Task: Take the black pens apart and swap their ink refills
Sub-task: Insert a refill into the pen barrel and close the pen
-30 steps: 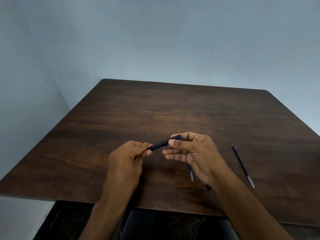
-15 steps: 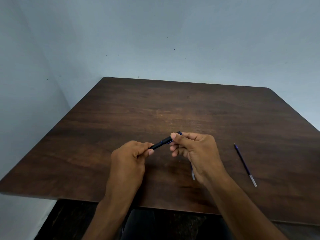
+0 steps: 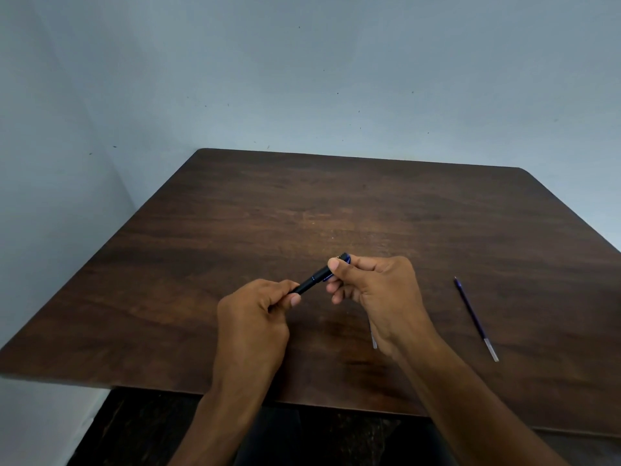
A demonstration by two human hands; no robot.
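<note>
The black pen [image 3: 317,277] is pinched at each end by the left hand [image 3: 255,317] and right hand [image 3: 379,290]; unscrewing appears underway, so opposed twisting is judged necessary.

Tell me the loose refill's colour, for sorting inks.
Dark blue-violet with a clear end, in the head view: refill.

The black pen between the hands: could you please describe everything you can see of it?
The black pen is slim, dark and plastic-looking, with a blue touch at its far end. It is held above the table, tilted up to the right. The left hand pinches its lower end; the right hand grips its upper end.
</note>
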